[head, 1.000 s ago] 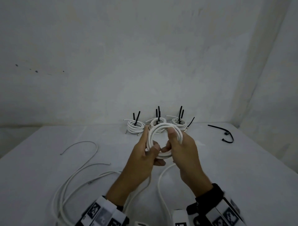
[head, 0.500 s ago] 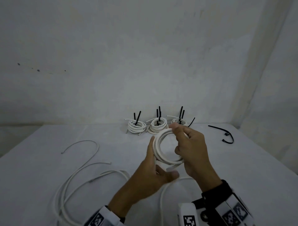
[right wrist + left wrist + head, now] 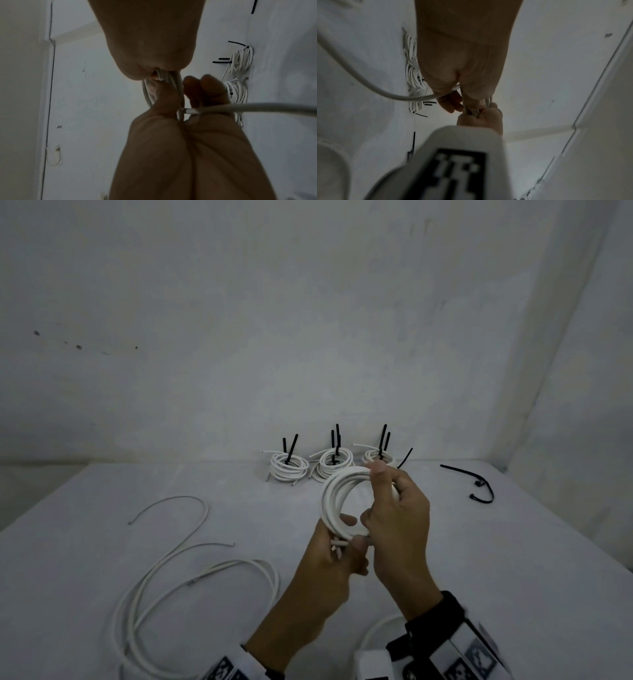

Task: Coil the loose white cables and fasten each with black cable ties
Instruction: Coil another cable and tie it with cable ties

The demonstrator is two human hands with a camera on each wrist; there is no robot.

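I hold the white coil (image 3: 337, 501) upright above the middle of the worktop (image 3: 513, 577), both hands clamped on it. My left hand (image 3: 334, 563) grips the bottom of the ring, thumb pressed over the strands and the short cable ends poking out beside it. My right hand (image 3: 399, 515) pinches the top of the ring between forefinger and thumb, the other fingers curled round its right side. Three tied coils (image 3: 330, 465) stand in a row at the far edge, black tie tails sticking up. A spare black cable tie (image 3: 479, 484) lies near the far right corner. Loose white cables (image 3: 164, 570) sprawl toward the near left corner.
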